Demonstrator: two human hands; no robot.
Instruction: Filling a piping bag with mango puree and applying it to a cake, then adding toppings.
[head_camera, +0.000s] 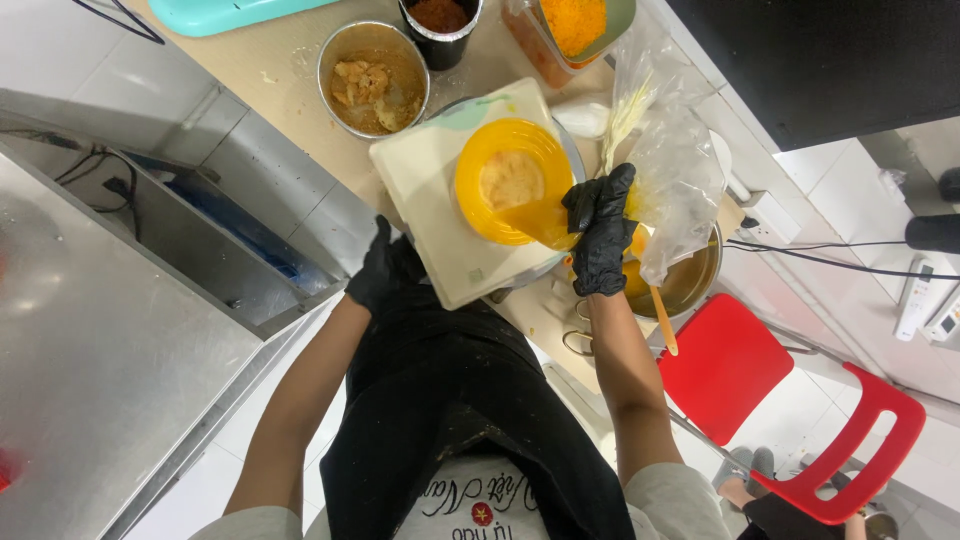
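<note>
Beige counter (290, 60) ahead w/ pale square cutting board (430, 200): your left hand (385, 272) grips its near corner, right hand (600, 228) grasps round yellow plastic lid (515, 180) atop it, nearer your right.

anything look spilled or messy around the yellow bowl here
Some mess shows. The beige counter near the steel bowl carries crumbs and smears. The yellow bowl, gripped by the right hand, sits tilted on the cream board.
</note>
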